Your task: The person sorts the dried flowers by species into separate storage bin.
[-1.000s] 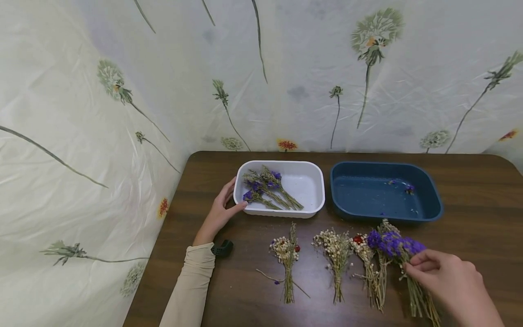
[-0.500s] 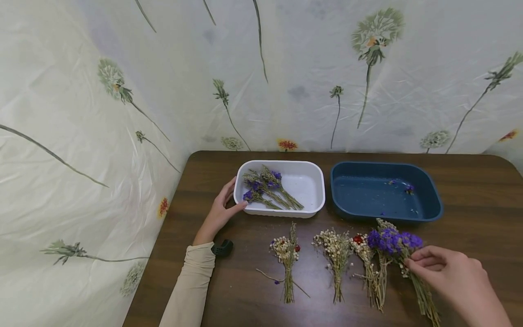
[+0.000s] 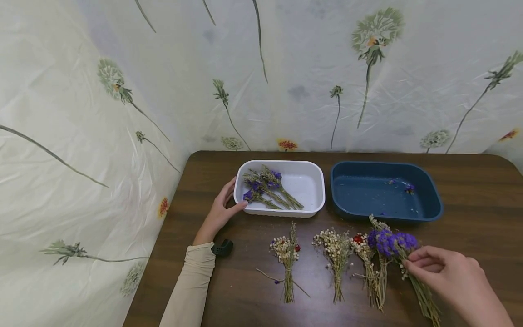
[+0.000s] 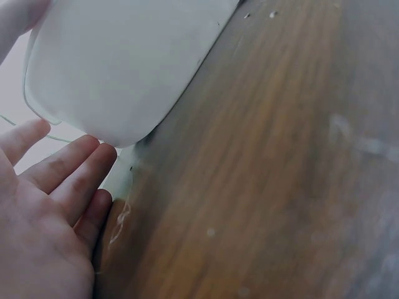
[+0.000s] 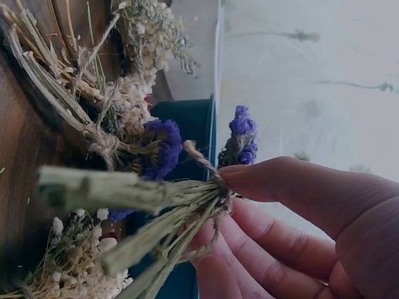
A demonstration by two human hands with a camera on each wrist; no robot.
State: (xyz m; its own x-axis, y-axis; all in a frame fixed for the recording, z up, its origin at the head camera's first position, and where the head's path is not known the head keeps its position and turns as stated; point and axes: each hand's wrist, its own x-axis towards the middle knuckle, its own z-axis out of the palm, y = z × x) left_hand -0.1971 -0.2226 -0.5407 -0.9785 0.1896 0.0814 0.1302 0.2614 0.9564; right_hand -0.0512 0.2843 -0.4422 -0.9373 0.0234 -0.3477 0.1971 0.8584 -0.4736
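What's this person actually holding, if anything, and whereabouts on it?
The right hand pinches a purple-flowered bunch by its stems, at the twine tie. The left hand just rests against the left end of the white tub.

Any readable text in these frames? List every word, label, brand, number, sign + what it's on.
None readable in any view.
White tray: no lettering on the visible sides.
Blue tray: none visible.
Purple flower bunch in the right hand: twine, no visible tag.
Backdrop: printed plants only.
Dark item at the left wrist: too small to tell if marked.
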